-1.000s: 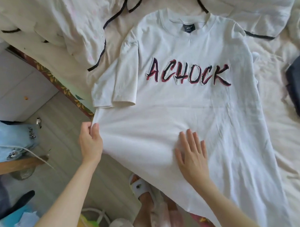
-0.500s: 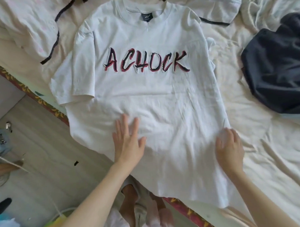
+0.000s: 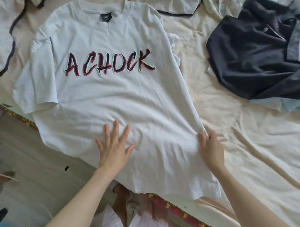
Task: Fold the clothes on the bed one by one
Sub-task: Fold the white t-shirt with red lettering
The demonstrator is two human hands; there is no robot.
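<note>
While the white T-shirt (image 3: 110, 101) lies face up and spread across the bed (image 3: 243, 151), its hem hanging over the edge towards you, you are at the smoothing step, with no fold made yet. Your left hand (image 3: 113, 148) presses flat on the lower front, fingers straight and splayed; your right hand (image 3: 211, 149) pinches the shirt's right side edge. Next you likely need to lift that side and bring it over towards the middle. The dark garment (image 3: 257, 55) lies well apart to the right; pillows (image 3: 6, 30) crowd the collar end.
</note>
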